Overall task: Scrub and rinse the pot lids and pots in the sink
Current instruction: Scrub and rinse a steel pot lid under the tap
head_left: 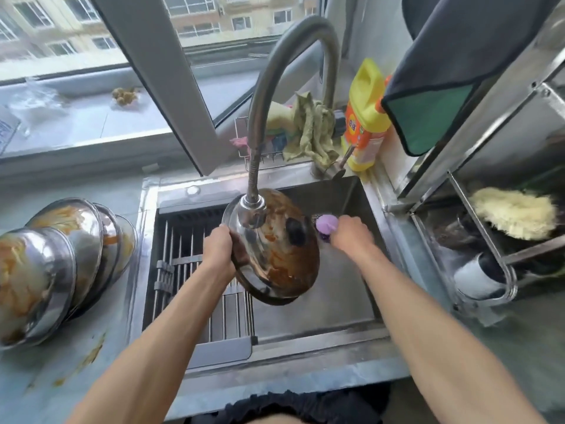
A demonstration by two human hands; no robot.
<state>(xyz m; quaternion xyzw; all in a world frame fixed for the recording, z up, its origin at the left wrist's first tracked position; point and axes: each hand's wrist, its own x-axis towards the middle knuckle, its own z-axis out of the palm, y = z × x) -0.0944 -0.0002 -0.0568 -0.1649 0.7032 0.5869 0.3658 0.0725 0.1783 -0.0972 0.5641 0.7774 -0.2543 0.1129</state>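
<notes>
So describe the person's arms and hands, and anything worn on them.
Both arms are bare from the frame's lower edge to the wrists: no sleeves show. The left hand and right hand wear no gloves, and no watch, bracelet or ring is visible. Dark clothing shows at the bottom edge.

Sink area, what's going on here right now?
A person is washing up. The left hand grips the rim of a greasy pot lid, tilted over the sink beneath the faucet head. The right hand holds a purple scrubber beside it. More dirty lids lie stacked on the counter at left.
</notes>
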